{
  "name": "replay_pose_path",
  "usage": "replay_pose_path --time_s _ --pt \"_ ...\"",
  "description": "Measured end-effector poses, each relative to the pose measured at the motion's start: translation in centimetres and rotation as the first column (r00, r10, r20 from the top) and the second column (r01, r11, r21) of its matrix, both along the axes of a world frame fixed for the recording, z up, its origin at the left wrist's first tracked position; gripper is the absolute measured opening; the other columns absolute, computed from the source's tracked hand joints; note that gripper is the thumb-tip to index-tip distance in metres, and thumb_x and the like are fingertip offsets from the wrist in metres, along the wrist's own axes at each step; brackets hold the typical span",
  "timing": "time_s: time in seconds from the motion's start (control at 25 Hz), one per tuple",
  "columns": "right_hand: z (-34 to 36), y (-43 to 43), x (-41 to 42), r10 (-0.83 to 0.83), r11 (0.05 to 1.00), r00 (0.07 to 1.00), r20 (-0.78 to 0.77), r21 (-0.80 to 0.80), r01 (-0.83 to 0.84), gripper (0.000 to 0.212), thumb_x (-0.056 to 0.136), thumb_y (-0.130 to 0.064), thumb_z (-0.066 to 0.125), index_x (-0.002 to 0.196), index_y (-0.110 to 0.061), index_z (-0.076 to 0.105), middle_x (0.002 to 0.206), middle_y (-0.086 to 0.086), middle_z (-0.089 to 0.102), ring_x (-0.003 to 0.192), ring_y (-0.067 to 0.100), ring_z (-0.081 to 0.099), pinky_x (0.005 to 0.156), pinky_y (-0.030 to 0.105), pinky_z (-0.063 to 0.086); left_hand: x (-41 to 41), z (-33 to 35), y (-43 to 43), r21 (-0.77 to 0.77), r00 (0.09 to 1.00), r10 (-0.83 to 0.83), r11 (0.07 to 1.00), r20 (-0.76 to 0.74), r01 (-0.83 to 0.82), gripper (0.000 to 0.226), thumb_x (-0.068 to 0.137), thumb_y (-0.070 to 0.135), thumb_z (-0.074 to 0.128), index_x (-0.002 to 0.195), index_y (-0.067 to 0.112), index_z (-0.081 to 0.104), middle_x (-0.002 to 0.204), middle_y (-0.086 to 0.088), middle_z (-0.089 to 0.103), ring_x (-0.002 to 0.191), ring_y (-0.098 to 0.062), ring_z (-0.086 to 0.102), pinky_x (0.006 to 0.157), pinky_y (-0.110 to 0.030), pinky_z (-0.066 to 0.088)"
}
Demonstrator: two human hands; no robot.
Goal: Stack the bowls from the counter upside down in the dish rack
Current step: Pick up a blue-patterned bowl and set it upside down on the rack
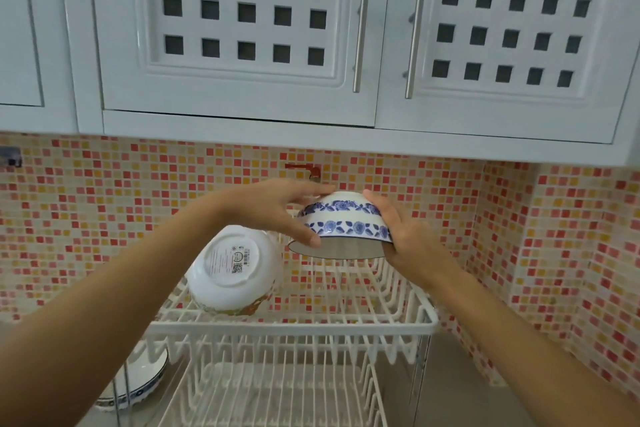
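Observation:
A white bowl with two blue flower bands [346, 220] hangs upside down above the upper tier of the white wire dish rack [294, 326]. My left hand [277, 208] grips its left side and my right hand [405, 236] grips its right side. A plain white bowl [232, 269] with a label on its base rests tilted, bottom up, on the upper tier at the left. On the counter at the lower left stands another bowl with a blue rim pattern [138, 388], partly hidden by my left arm and the rack's frame.
White cabinets [242, 28] with long metal handles hang low above the rack. A mosaic tile wall [519, 236] closes the back and right side. The rack's lower tier [270, 392] holds nothing visible. A red hook [304, 168] sits on the wall behind the hands.

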State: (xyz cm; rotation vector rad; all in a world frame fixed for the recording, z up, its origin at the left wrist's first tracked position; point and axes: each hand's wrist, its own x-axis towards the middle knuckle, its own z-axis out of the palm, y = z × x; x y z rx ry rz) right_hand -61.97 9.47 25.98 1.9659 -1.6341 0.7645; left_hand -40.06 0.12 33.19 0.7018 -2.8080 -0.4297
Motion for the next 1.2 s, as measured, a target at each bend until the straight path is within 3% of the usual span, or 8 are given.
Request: replay_pose_path --time_s 0.08,0.16,0.24,0.36,0.44,0.52,0.68,1.2 --pt "-0.4 -0.7 -0.7 0.024 0.999 0.998 -0.054 -0.030 -0.025 0.076 0.082 0.002 0.063 0.140 -0.024 0.022 0.133 0.014 0.055 0.048 0.017 0.045 0.043 0.012 0.025 -0.6 0.1 0.1 -0.076 1.000 0.008 0.997 0.021 -0.006 0.093 0.075 0.039 0.075 0.148 0.031 0.018 0.150 0.010 0.034 0.136 -0.011 0.035 0.103 -0.023 0.025" --pt "-0.8 -1.4 -1.2 0.050 0.999 0.998 -0.038 -0.007 -0.050 0.080 0.078 0.006 0.065 0.138 -0.026 0.022 0.137 0.014 0.052 0.056 0.024 0.059 0.044 0.019 0.044 -1.2 -0.1 0.4 -0.236 0.997 0.032 0.972 0.065 -0.015 0.095 0.073 0.043 0.075 0.148 0.025 0.019 0.146 0.007 0.036 0.131 -0.012 0.037 0.099 -0.020 0.027" --pt "-1.1 -2.3 -2.3 0.048 0.999 0.998 -0.035 0.017 -0.048 0.081 0.081 -0.001 0.066 0.140 -0.033 0.019 0.147 0.008 0.040 0.092 0.032 0.065 0.072 0.042 0.059 -1.9 -0.5 0.4 -0.316 0.993 0.047 0.949 0.104 -0.012 0.095 0.070 0.048 0.076 0.145 0.020 0.024 0.140 0.004 0.038 0.123 -0.013 0.041 0.100 -0.021 0.033" --pt "-1.2 -2.2 -4.0 0.094 0.938 0.995 0.038 0.332 -0.101 0.091 0.079 -0.056 0.061 0.147 -0.043 0.002 0.158 -0.012 0.008 0.138 0.014 0.028 0.111 0.037 0.033 -3.0 -2.1 -0.2 -0.357 0.987 0.059 0.934 0.152 -0.001 0.094 0.068 0.047 0.078 0.140 0.015 0.028 0.130 0.002 0.038 0.108 -0.011 0.041 0.092 -0.021 0.037" --pt "-1.4 -2.1 -4.1 0.088 0.868 0.990 0.107 0.479 -0.129 0.099 0.071 -0.076 0.047 0.147 -0.042 -0.007 0.153 -0.024 0.000 0.135 0.001 0.017 0.109 0.029 0.025 -4.0 -3.4 -0.6 -0.380 0.982 0.062 0.925 0.176 0.010 0.093 0.067 0.045 0.079 0.138 0.013 0.029 0.128 0.000 0.037 0.103 -0.011 0.041 0.086 -0.020 0.037" --pt "-1.5 -2.6 -4.2 0.067 0.844 0.985 0.161 0.517 -0.142 0.096 0.075 -0.072 0.049 0.149 -0.038 -0.004 0.150 -0.025 0.005 0.133 0.002 0.022 0.108 0.029 0.031 -5.0 -4.6 -0.8 -0.406 0.978 0.069 0.914 0.197 0.017 0.090 0.067 0.042 0.080 0.135 0.011 0.030 0.127 -0.002 0.036 0.097 -0.012 0.041 0.082 -0.022 0.038" --pt "-1.3 -3.9 -3.8 0.026 0.802 0.992 0.120 0.590 -0.092 0.087 0.076 -0.063 0.063 0.142 -0.032 0.017 0.148 -0.010 0.025 0.124 0.016 0.045 0.096 0.033 0.047 -6.3 -6.9 -1.4 -0.503 0.966 0.132 0.864 0.223 -0.002 0.086 0.064 0.036 0.083 0.127 0.007 0.032 0.126 -0.007 0.034 0.101 -0.023 0.051 0.076 -0.026 0.041" --pt "-2.7 -5.5 -2.3 -0.075 0.724 0.988 -0.132 0.674 0.145 0.081 0.072 -0.055 0.071 0.128 -0.017 0.026 0.146 0.002 0.031 0.114 0.026 0.053 0.088 0.044 0.050 -7.8 -9.9 -1.1 -0.678 0.897 0.311 0.735 0.313 -0.018 0.091 0.064 0.033 0.084 0.132 0.004 0.030 0.132 -0.016 0.036 0.114 -0.030 0.052 0.088 -0.035 0.050"
